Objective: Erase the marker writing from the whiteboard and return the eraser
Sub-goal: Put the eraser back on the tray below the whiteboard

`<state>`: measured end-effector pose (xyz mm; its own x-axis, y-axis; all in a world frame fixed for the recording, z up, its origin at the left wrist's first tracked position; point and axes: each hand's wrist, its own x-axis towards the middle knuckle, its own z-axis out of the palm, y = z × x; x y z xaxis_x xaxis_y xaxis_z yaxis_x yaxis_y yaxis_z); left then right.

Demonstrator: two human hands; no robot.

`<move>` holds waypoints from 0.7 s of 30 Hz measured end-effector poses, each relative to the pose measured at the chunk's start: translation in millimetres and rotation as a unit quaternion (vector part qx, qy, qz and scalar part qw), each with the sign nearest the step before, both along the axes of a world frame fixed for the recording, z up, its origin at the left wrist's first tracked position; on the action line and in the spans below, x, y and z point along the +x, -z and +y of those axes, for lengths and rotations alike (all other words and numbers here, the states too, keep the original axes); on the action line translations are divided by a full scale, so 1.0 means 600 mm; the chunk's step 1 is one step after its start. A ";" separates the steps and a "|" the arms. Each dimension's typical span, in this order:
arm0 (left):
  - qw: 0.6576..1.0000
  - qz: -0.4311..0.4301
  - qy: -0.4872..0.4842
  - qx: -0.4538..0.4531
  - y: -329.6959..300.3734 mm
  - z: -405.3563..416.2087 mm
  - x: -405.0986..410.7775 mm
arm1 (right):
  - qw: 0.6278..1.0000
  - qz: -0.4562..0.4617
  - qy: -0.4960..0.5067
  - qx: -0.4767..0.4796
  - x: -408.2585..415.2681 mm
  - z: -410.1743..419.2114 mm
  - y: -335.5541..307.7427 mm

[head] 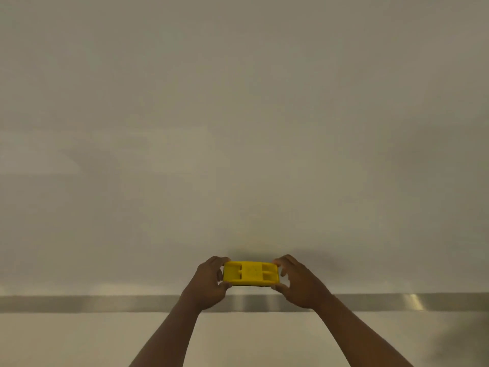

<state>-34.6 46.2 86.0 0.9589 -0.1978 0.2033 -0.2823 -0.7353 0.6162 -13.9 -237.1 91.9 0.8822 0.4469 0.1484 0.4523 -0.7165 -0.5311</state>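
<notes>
A yellow plastic eraser lies flat against the lower part of the whiteboard, its long side level. My left hand grips its left end and my right hand grips its right end. The board's surface fills most of the head view and shows no marker writing, only faint pale smears at the left. The eraser's felt side is hidden against the board.
A silver metal strip runs along the whiteboard's bottom edge, just below the eraser. Beneath it is a plain pale wall. A dark shadow sits at the bottom right corner.
</notes>
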 end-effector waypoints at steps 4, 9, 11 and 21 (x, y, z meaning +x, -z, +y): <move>0.998 0.054 -0.002 0.010 0.048 0.015 0.010 | 0.999 0.043 0.017 -0.012 0.007 0.020 0.039; 0.994 0.110 -0.007 0.015 0.110 0.034 0.024 | 0.995 0.087 0.044 -0.029 0.022 0.057 0.095; 0.991 0.131 -0.013 0.020 0.133 0.036 0.031 | 0.993 0.095 0.050 -0.037 0.026 0.065 0.120; 0.972 0.199 -0.044 0.115 0.204 0.024 0.055 | 0.988 0.126 0.080 -0.046 0.045 0.092 0.209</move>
<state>-1.9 60.9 -36.3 0.9679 -0.1079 -0.2268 0.0150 -0.8766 0.4809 13.4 -182.0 -33.3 0.9466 0.2997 -0.1189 0.1913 -0.8189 -0.5412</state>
